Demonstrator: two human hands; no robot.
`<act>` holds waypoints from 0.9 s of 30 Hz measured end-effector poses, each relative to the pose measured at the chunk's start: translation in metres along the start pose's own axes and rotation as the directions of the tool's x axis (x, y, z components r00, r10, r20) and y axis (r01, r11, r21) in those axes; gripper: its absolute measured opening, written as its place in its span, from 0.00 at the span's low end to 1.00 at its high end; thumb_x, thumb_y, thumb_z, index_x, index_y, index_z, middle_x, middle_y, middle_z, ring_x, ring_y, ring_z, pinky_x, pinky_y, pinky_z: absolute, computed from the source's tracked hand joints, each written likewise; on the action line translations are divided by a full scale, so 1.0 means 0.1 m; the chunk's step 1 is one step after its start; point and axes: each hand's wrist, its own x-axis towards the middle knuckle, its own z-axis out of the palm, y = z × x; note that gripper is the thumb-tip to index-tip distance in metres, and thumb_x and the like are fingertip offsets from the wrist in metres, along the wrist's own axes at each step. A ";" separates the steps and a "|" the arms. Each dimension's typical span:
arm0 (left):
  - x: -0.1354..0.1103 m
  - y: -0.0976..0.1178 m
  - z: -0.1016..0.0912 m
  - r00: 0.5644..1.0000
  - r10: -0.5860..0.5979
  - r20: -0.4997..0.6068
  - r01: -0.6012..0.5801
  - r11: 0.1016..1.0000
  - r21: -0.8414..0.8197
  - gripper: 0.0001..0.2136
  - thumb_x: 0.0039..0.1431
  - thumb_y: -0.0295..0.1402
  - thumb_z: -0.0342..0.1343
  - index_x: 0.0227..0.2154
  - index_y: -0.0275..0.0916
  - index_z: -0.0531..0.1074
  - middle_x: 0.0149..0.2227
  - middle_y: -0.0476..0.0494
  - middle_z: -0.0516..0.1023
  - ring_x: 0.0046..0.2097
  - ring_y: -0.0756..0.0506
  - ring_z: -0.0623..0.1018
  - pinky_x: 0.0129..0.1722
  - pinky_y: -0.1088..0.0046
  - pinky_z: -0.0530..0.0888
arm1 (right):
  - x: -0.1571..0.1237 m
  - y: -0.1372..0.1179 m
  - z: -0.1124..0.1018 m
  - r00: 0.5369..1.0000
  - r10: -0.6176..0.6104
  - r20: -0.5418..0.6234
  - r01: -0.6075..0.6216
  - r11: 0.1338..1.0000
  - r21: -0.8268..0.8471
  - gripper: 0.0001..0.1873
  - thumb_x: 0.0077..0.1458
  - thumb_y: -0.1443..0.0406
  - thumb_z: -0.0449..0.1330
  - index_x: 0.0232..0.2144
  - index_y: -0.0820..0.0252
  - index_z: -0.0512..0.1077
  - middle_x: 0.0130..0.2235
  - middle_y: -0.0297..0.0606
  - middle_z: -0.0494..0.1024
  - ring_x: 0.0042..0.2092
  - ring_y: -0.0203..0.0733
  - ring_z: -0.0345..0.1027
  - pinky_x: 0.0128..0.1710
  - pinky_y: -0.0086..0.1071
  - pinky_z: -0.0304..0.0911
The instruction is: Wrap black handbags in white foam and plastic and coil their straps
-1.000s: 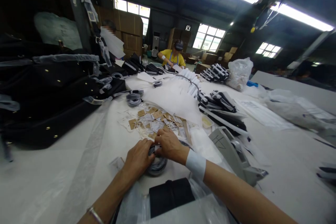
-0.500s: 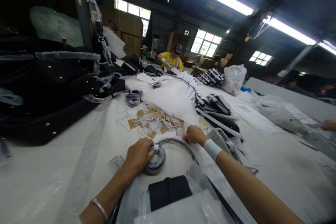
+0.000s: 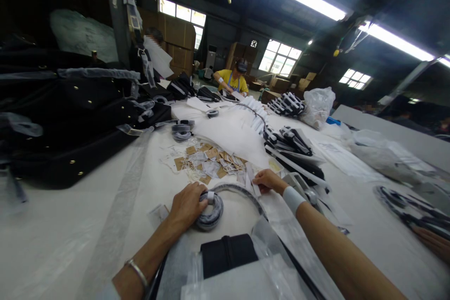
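My left hand (image 3: 189, 202) is closed on a coiled strap (image 3: 215, 218) in clear wrapping, with a white band around the top of the coil. From that coil a wrapped length of strap (image 3: 242, 191) curves over to the right. My right hand (image 3: 270, 181) pinches a white strip (image 3: 255, 188) beside the pile of tags. Below both hands lies a black bag (image 3: 228, 254), partly covered by white sheeting and clear plastic. Brown and white tags (image 3: 211, 161) with strings are heaped just beyond my hands.
Black bags (image 3: 87, 117) are stacked at the left. White foam sheets (image 3: 228, 131) lie behind the tags, near another wrapped coil (image 3: 181, 132). Black straps (image 3: 309, 164) sit to the right, beside a grey device (image 3: 298, 183). A co-worker in yellow (image 3: 232, 79) works across the table.
My right hand has shifted slightly right, with the white strip now showing in its fingers. My left hand stays on the coil. At the right edge, another person's hand and black straps have come in.
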 end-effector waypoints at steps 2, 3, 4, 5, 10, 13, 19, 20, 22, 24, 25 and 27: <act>0.00 0.00 -0.01 1.000 -0.001 -0.008 0.001 1.000 -0.011 0.09 0.57 0.33 0.55 0.41 0.45 0.74 0.45 0.47 0.78 0.48 0.43 0.75 0.44 0.70 0.68 | -0.06 -0.01 -0.07 0.999 -0.042 -0.003 0.042 0.999 0.035 0.10 0.44 0.68 0.67 0.18 0.63 0.70 0.13 0.28 0.66 0.16 0.31 0.59 0.16 0.23 0.54; 0.00 0.00 -0.01 1.000 -0.003 -0.014 0.003 1.000 -0.017 0.09 0.57 0.33 0.55 0.41 0.45 0.74 0.45 0.46 0.78 0.48 0.43 0.75 0.44 0.70 0.68 | -0.10 -0.03 -0.11 0.997 -0.072 -0.006 0.073 0.996 0.056 0.08 0.45 0.67 0.66 0.20 0.64 0.71 0.13 0.27 0.65 0.16 0.30 0.58 0.15 0.22 0.52; 0.00 0.00 -0.02 1.000 -0.007 -0.021 0.007 1.000 -0.023 0.09 0.57 0.33 0.55 0.41 0.44 0.74 0.44 0.46 0.78 0.48 0.43 0.75 0.44 0.70 0.68 | -0.16 -0.08 -0.15 0.994 -0.109 -0.016 0.110 0.991 0.079 0.07 0.46 0.66 0.66 0.22 0.64 0.72 0.14 0.26 0.65 0.17 0.30 0.58 0.16 0.22 0.51; -0.01 -0.01 -0.03 0.999 -0.014 -0.029 0.013 1.000 -0.028 0.09 0.57 0.33 0.55 0.41 0.44 0.75 0.44 0.46 0.78 0.48 0.43 0.75 0.45 0.70 0.68 | -0.23 -0.14 -0.17 0.989 -0.147 -0.027 0.149 0.984 0.102 0.07 0.47 0.65 0.65 0.25 0.63 0.72 0.15 0.26 0.66 0.18 0.30 0.60 0.17 0.23 0.52; -0.04 -0.01 -0.07 0.997 -0.047 -0.060 0.045 0.998 -0.037 0.11 0.57 0.32 0.55 0.43 0.46 0.75 0.44 0.47 0.78 0.47 0.43 0.76 0.44 0.71 0.68 | -0.80 -0.55 0.08 0.893 -0.444 0.072 0.373 0.821 0.433 0.17 0.47 0.57 0.68 0.36 0.62 0.73 0.32 0.37 0.80 0.34 0.40 0.76 0.35 0.32 0.71; -0.06 0.00 -0.09 0.996 -0.059 -0.070 0.057 0.998 -0.026 0.12 0.57 0.32 0.55 0.44 0.46 0.75 0.45 0.47 0.77 0.46 0.43 0.77 0.42 0.70 0.69 | -1.10 -0.72 0.48 0.825 -0.534 0.184 0.340 0.730 0.593 0.19 0.46 0.55 0.71 0.34 0.62 0.74 0.33 0.38 0.81 0.37 0.44 0.78 0.40 0.37 0.73; -0.09 0.01 -0.14 0.995 -0.049 -0.086 0.049 0.999 -0.006 0.10 0.58 0.32 0.55 0.42 0.45 0.75 0.45 0.46 0.77 0.46 0.44 0.77 0.41 0.71 0.69 | -1.16 -0.62 1.04 0.738 -0.671 0.069 0.557 0.664 0.499 0.12 0.52 0.57 0.67 0.31 0.59 0.73 0.34 0.36 0.80 0.37 0.41 0.75 0.39 0.33 0.70; -0.10 0.01 -0.14 0.995 -0.046 -0.091 0.046 0.999 -0.004 0.10 0.58 0.31 0.55 0.43 0.45 0.74 0.45 0.46 0.77 0.47 0.44 0.77 0.42 0.72 0.69 | -1.14 -0.56 1.06 0.729 -0.682 0.053 0.595 0.671 0.443 0.11 0.53 0.58 0.67 0.31 0.59 0.73 0.34 0.36 0.80 0.36 0.40 0.75 0.38 0.33 0.70; -0.11 0.01 -0.15 0.994 -0.042 -0.099 0.042 0.999 0.000 0.11 0.58 0.31 0.55 0.43 0.45 0.74 0.45 0.47 0.77 0.47 0.45 0.77 0.41 0.73 0.69 | -1.11 -0.46 1.09 0.697 -0.716 0.038 0.668 0.668 0.327 0.08 0.56 0.60 0.64 0.32 0.59 0.72 0.33 0.36 0.79 0.34 0.39 0.74 0.35 0.32 0.69; -0.12 0.03 -0.15 0.994 -0.037 -0.105 0.037 0.999 -0.001 0.10 0.58 0.32 0.56 0.43 0.45 0.74 0.45 0.47 0.77 0.46 0.45 0.77 0.41 0.73 0.69 | -1.10 -0.38 1.09 0.618 -0.786 0.023 0.766 0.608 0.209 0.05 0.58 0.63 0.62 0.32 0.58 0.72 0.33 0.36 0.79 0.34 0.39 0.73 0.35 0.31 0.68; -0.13 0.04 -0.16 0.994 -0.036 -0.107 0.036 0.999 -0.003 0.10 0.58 0.32 0.56 0.42 0.45 0.74 0.44 0.47 0.77 0.46 0.45 0.77 0.40 0.73 0.70 | -1.09 -0.36 1.09 0.563 -0.827 0.011 0.817 0.558 0.142 0.04 0.59 0.65 0.61 0.31 0.57 0.71 0.33 0.36 0.78 0.34 0.39 0.72 0.36 0.32 0.68; -0.14 0.06 -0.17 0.993 -0.035 -0.115 0.033 0.999 -0.011 0.09 0.58 0.32 0.56 0.42 0.45 0.74 0.44 0.47 0.77 0.45 0.44 0.77 0.40 0.72 0.70 | -1.09 -0.36 1.09 0.453 -0.891 -0.026 0.891 0.453 -0.005 0.05 0.58 0.68 0.59 0.30 0.57 0.71 0.34 0.36 0.76 0.36 0.40 0.70 0.37 0.32 0.67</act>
